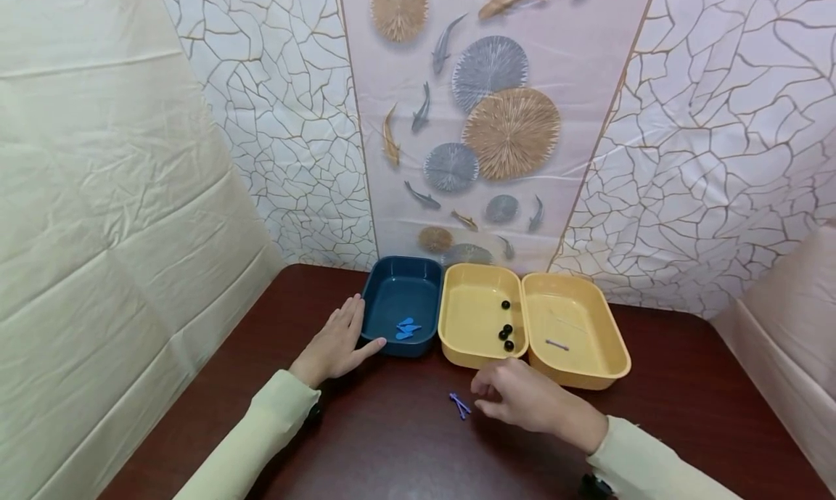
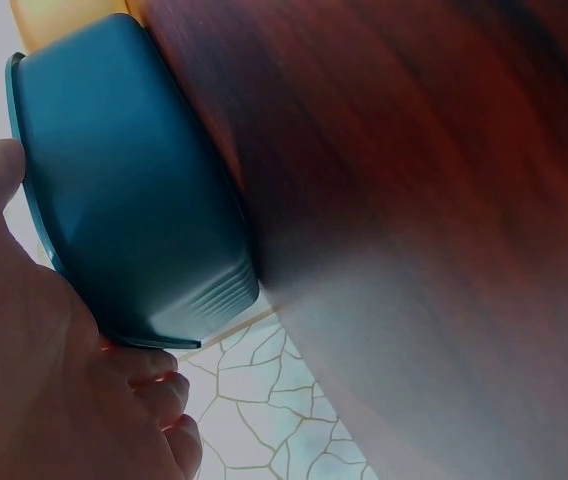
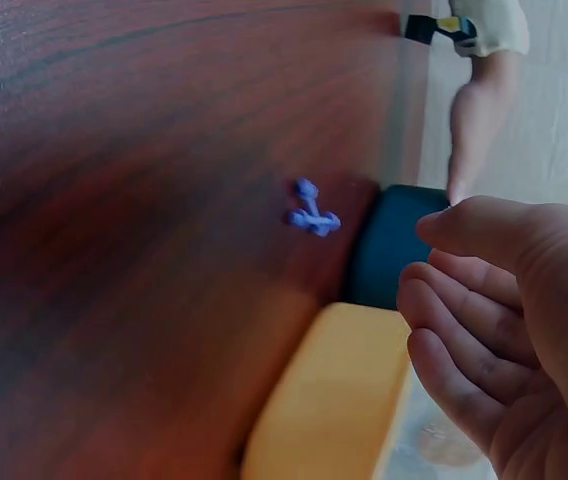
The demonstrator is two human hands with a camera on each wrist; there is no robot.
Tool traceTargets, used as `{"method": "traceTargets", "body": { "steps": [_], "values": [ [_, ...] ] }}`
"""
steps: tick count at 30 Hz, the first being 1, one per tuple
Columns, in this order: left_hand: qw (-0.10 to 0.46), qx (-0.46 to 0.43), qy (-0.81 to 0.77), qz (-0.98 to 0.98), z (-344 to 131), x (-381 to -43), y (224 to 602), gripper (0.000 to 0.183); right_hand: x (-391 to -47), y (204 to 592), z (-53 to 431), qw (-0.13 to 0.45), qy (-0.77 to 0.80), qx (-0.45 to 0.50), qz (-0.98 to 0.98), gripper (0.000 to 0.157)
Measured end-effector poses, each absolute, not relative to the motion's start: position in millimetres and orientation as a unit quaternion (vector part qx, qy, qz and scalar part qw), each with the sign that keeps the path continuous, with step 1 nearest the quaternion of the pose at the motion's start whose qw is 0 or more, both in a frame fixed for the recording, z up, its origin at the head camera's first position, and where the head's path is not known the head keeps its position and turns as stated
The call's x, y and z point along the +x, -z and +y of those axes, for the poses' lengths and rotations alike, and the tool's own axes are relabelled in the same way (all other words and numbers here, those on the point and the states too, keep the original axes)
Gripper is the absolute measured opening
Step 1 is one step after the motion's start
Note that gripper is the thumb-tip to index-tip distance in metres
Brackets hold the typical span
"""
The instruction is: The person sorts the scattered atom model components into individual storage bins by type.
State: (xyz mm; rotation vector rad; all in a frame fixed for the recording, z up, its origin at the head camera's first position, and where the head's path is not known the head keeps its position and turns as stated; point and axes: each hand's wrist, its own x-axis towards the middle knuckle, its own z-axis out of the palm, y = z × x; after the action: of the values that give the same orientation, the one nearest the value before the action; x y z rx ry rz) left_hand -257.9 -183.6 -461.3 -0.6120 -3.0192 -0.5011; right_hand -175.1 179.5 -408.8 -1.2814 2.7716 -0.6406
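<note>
My left hand point(image 1: 333, 344) rests along the left side of the dark blue bin point(image 1: 375, 282), fingers straight and thumb at its front rim. In the left wrist view the thumb touches the rim of that same bin point(image 2: 134, 190). Over the table in front of the yellow bins hovers my right hand point(image 1: 532, 398), fingers loosely bent. The right wrist view shows the thumb apart from the fingers and nothing between them. Just left of this hand, small purple sticks with knobbed ends point(image 1: 460, 406) lie crossed on the table.
Several blue teardrop-shaped pieces point(image 1: 406, 329) lie in the blue bin. The middle yellow bin point(image 1: 470, 297) holds several black balls point(image 1: 509, 346). In the right yellow bin point(image 1: 604, 340) lies one purple stick point(image 1: 557, 345). A patterned cloth point(image 1: 451, 217) hangs behind the dark wooden table point(image 1: 392, 442).
</note>
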Motion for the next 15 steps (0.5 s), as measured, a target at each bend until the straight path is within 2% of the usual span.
{"method": "traceTargets", "body": {
  "steps": [5, 15],
  "values": [
    [0.009, -0.193, 0.159, -0.968, -183.3, -257.3, 461.7, 0.098, -181.9, 428.1, 171.7, 0.038, 0.212, -0.404, 0.889, 0.005],
    [0.007, -0.194, 0.157, -0.968, -183.9, -258.8, 461.7, 0.099, -194.2, 454.3, 167.8, 0.047, 0.213, -0.405, 0.888, 0.007]
  ]
}}
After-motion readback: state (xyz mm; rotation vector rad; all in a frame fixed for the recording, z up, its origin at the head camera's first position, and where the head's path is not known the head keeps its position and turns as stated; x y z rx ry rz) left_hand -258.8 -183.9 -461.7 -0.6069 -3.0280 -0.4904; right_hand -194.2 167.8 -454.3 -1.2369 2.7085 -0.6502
